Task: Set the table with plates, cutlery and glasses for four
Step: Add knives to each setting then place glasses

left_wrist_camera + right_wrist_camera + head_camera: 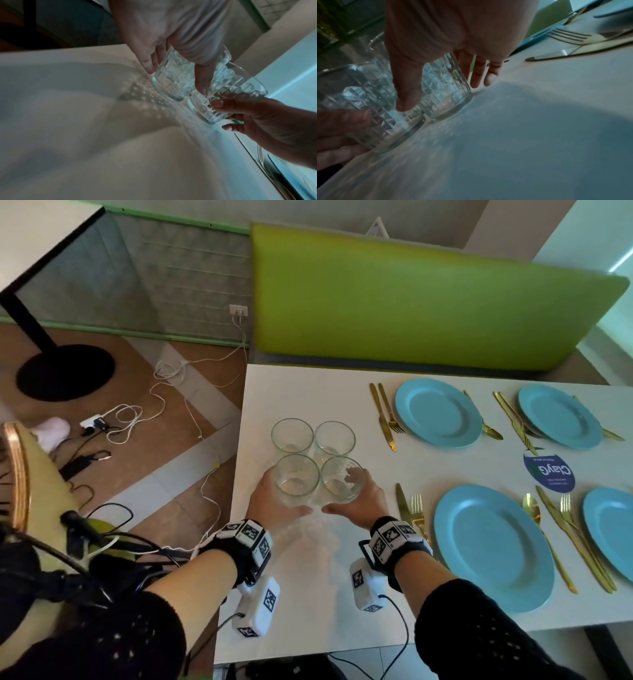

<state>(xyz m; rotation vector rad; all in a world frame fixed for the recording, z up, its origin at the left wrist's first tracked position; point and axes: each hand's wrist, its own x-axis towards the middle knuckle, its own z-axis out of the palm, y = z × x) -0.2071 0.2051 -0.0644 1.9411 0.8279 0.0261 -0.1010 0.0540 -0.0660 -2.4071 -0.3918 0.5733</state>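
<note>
Four upright glasses [317, 462], rims up, hands [317, 508] clasping the near pair

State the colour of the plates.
Light blue plates; clearest in the head view.

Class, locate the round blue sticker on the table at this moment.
In the head view the round blue sticker lies flat on the white table, right side, in the gap among the four blue plates, beside gold cutlery.

Black knit sleeves [479, 628]; black wristbands [400, 539] with white tag cubes; cabled white camera pods [257, 607].
</note>
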